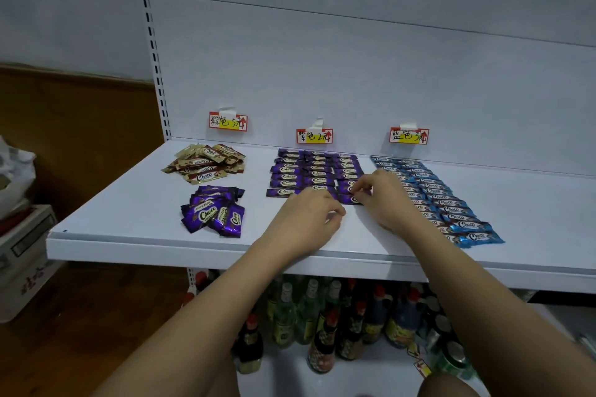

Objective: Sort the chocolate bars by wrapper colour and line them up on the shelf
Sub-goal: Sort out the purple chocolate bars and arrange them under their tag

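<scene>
Across the middle of the frame runs the white shelf (129, 229), its front edge crossing from lower left to right, its back meeting a white panel that fills the upper half. Bare shelf lies open along the front edge below centre, and a wide bare stretch fills the right side past the blue row.

Right of centre, the blue bars (451, 203) lie in a long slanting block running from the back panel almost to the front edge. At centre, the purple rows (300, 171) form a neat block of three columns near the back. Upper left of centre sits a loose heap of the gold bars (204, 163), and just below it, apart, a loose heap of purple bars (214, 211), well clear of the shelf's left edge.

Both forearms rise from the bottom of the frame. Left hand (309, 219) rests at the front of the purple block, fingers curled; whether it pinches a bar I cannot tell. Right hand (382, 196) sits between the purple and blue blocks, its fingertips (356, 188) pinching the front purple bar (351, 199) of the right column.

Three small price labels (314, 135) are taped to the back panel, one above each colour. Under the shelf stand bottles (322, 316).
</scene>
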The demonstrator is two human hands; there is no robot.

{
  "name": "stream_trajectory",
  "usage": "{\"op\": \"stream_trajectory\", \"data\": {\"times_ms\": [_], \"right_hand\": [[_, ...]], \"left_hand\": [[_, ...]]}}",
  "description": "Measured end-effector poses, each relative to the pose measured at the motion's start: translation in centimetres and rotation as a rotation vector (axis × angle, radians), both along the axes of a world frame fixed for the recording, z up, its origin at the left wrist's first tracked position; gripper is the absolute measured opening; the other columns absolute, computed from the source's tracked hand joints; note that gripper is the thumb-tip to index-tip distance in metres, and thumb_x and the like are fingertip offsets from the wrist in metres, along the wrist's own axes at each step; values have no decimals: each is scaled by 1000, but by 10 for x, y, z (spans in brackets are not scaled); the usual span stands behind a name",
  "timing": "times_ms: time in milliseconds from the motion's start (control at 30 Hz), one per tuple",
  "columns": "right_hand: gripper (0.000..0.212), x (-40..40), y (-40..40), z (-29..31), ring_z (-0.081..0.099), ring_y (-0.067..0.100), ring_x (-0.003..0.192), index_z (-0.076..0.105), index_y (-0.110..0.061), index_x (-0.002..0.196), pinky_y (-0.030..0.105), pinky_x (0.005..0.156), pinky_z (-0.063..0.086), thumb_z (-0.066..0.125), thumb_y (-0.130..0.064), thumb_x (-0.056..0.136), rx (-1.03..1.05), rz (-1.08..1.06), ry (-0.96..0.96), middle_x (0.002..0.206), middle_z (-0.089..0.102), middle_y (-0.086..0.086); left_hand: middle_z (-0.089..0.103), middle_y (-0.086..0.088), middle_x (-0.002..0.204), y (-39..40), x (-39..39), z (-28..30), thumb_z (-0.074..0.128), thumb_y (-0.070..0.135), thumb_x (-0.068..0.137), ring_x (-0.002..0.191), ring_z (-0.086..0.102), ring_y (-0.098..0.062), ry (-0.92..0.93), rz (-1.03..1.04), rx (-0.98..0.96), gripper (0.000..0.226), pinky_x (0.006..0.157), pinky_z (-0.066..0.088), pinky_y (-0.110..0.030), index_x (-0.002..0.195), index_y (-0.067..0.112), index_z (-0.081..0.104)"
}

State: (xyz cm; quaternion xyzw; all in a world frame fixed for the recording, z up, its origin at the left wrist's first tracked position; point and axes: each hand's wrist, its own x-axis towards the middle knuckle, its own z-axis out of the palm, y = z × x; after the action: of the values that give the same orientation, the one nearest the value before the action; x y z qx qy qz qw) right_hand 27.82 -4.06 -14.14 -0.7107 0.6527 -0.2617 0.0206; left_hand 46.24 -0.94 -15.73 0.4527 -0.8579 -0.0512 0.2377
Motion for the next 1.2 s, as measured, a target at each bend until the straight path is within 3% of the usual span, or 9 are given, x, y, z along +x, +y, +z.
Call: {"op": "stream_trajectory", "data": {"times_ms": [133, 367, 533, 667, 767, 833, 933, 1100, 1200], "right_hand": [[13, 5, 4, -17, 47, 27, 103, 71, -13, 98, 36, 79, 41, 59, -15, 92, -146, -64, 26, 99, 56, 9], [12, 8, 12, -16, 48, 25, 95, 67, -10, 98, 30, 72, 33, 57, -12, 92, -277, -22, -5, 93, 55, 4], [17, 27, 19, -12, 54, 19, 86, 66, -14, 100, 31, 71, 40, 56, -5, 90, -290, 61, -132, 93, 59, -2], [15, 79, 33, -2, 54, 5, 78, 67, -18, 97, 20, 73, 42, 58, -7, 91, -240, 266, -287, 97, 66, -6], [13, 122, 46, 4, 55, 2, 79, 66, -28, 97, 15, 72, 44, 57, -17, 94, -15, 489, -261, 97, 65, -14], [11, 142, 50, 3, 54, 6, 74, 67, -31, 98, 25, 71, 46, 57, -27, 94, 63, 547, -217, 89, 64, -12], [13, 157, 49, 3, 53, 8, 67, 66, -35, 96, 35, 66, 45, 58, -44, 91, 120, 542, -176, 75, 63, -4], [24, 159, 45, 2, 49, 7, 63, 61, -38, 105, 30, 59, 37, 56, -56, 89, 146, 570, -109, 67, 55, -6], [25, 157, 44, 7, 50, 8, 66, 58, -36, 112, 29, 60, 39, 60, -45, 88, 189, 573, -73, 74, 58, -3]], "left_hand": [[63, 6, 117, -1, 0, -1, 46, 29, 97, 111, 49, -18, 14, 0, -10, 30, 94, 43, -42, 113, 28, 70], [65, 6, 113, 5, 0, 4, 48, 27, 96, 109, 50, -18, 53, -19, 21, 27, 94, 43, -43, 111, 26, 70], [68, 13, 100, 21, 22, 14, 57, 19, 93, 100, 54, -10, 598, 79, 4, 19, 91, 44, -34, 98, 25, 74], [63, 21, 94, 27, 76, 15, 58, 16, 92, 95, 56, -8, 761, 232, -102, 18, 84, 49, -32, 94, 26, 73], [64, 15, 106, 30, 120, 11, 59, 16, 93, 97, 58, -6, 718, 327, -20, 17, 82, 54, -29, 99, 26, 71], [63, 8, 111, 32, 145, 10, 61, 15, 92, 95, 56, -3, 628, 313, 81, 17, 71, 48, -13, 99, 27, 70], [62, 11, 101, 33, 167, 14, 63, 16, 90, 93, 54, 3, 471, 246, 110, 18, 68, 40, -8, 93, 32, 70], [56, 17, 104, 23, 179, 11, 70, 44, 82, 105, 48, -8, 303, 186, 180, 17, 92, 45, -35, 97, 38, 70], [51, 14, 112, 19, 179, 11, 73, 49, 78, 115, 42, -13, 287, 203, 237, 27, 99, 43, -39, 104, 41, 67]]}}
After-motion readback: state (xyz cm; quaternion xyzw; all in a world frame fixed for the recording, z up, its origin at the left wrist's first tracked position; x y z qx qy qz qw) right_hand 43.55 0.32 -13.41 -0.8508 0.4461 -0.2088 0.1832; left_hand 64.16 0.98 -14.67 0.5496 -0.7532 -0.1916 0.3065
